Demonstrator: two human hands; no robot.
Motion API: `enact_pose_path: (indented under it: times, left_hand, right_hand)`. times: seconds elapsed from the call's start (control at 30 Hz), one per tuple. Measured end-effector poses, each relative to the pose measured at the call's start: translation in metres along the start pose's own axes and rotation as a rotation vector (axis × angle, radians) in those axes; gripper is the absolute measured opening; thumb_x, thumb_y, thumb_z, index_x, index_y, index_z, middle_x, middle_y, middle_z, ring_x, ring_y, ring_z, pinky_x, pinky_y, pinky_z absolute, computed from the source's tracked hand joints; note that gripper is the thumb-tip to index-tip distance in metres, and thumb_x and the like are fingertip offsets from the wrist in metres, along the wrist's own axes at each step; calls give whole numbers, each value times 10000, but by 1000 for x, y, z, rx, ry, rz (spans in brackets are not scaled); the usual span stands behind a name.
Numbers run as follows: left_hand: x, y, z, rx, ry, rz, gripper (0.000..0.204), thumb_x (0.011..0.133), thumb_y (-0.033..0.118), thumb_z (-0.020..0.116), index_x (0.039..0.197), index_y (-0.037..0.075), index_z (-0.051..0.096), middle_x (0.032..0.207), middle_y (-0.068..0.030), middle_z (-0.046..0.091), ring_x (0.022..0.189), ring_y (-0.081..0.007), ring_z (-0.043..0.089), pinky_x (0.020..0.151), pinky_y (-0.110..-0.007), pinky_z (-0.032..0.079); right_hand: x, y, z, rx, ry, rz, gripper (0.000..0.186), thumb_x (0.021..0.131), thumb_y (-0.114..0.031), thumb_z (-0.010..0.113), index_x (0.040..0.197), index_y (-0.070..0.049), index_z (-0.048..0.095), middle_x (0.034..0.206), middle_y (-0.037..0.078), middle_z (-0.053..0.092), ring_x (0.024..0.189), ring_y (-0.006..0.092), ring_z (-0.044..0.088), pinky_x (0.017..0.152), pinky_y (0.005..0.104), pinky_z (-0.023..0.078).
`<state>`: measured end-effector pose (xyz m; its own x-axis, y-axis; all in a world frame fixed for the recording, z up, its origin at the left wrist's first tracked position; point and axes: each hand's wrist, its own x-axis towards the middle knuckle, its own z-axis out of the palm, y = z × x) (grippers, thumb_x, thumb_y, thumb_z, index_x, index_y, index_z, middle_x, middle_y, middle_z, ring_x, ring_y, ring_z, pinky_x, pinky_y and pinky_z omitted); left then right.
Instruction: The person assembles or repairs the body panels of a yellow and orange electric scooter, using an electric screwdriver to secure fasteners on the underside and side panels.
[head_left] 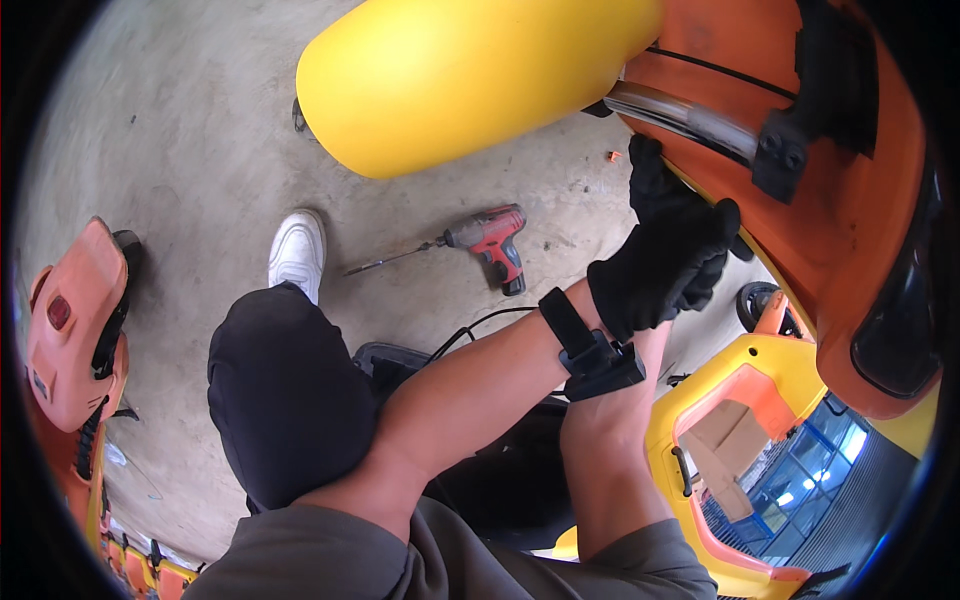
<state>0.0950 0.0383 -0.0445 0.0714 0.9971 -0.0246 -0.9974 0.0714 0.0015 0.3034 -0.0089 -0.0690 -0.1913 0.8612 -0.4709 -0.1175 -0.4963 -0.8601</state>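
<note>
Two black-gloved hands [660, 262], grip unclear, overlap near the edge of an orange panel [795, 235], floor [200, 180] stretching left.

Left of the grip: room to pass over the floor [380, 215], low down, with the drill [495, 235] lying there.
Above: yellow guard [470, 80] and metal tube [690, 115] block; a gap shows between guard and gloved hands [660, 260].
Right: orange panel [800, 240] walls off that side, just beside the hands.
Below: forearms [480, 388] fill the approach, strap box [605, 375] jutting at the left wrist.
Below right: yellow frame [780, 362] in the way.
</note>
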Motion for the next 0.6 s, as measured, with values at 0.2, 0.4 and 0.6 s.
enact_pose_path:
  times: [0.2, 0.4, 0.6]
  left_hand:
    - [1, -1, -22, -280, -103, -74, 384, 1002, 540, 517, 910, 167, 524, 636, 58, 359, 543, -62, 365, 530, -210, 323]
    - [32, -8, -18, -299, 295, -2, 652, 925, 788, 305, 671, 203, 441, 498, 61, 317, 376, -86, 282, 384, -223, 249]
    - [33, -6, -31, -302, 110, 132, 634, 947, 756, 308, 846, 168, 521, 569, 56, 346, 445, -76, 336, 424, -206, 274]
  right_hand:
    - [3, -3, 2, -18, -17, -12, 550, 975, -203, 552, 1457, -43, 342, 1443, 170, 437, 1285, 320, 476, 1087, 473, 415]
    - [3, -6, 3, -55, -16, -19, 547, 971, -189, 557, 1454, -42, 347, 1439, 167, 442, 1282, 314, 479, 1084, 466, 417]
    - [0, -9, -2, -102, -1, -13, 545, 966, -174, 562, 1452, -41, 353, 1435, 164, 448, 1280, 307, 482, 1081, 460, 420]
